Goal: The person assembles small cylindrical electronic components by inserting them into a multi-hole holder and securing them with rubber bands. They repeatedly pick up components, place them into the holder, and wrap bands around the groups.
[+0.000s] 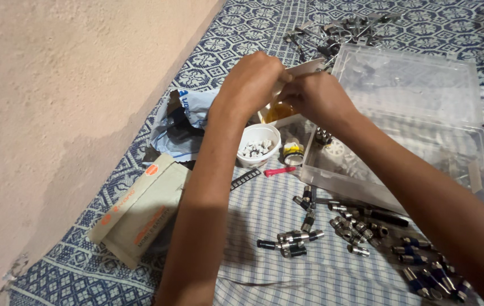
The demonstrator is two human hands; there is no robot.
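A beige plaster wall (55,113) is filling the left side of the view, and a blue and white patterned floor covering (242,22) is running along it into the far distance. A checked cloth (287,266) is lying over the near middle.

One clear plastic storage box (417,119) is sitting at the right with its lid standing open behind it. Both forearms are reaching from the near edge towards the far middle, crossing the cloth, and the two hands are meeting just left of the box's far corner. The left hand (250,79) is curling knuckles-up, and the right hand (315,96) is bending in from the right. Both are pinching one flat pale card or packet (304,67) between their fingertips; what exactly it is cannot be told.

One flat cardboard carton (140,218) is lying near the wall at the left. One crumpled blue and white plastic bag (182,127) is lying beyond it. Directly below the hands, one small white cup (259,144) is holding small pale pieces, too many and too small to count. A heap of metal brackets (338,28) is lying far beyond the hands.

On the cloth, metal cable connectors (355,229) are lying scattered, roughly two dozen, though an exact count cannot be made. One small roll with a yellow and black band (293,153) is standing just right of the cup. One pink stick (280,170) is lying in front of it.
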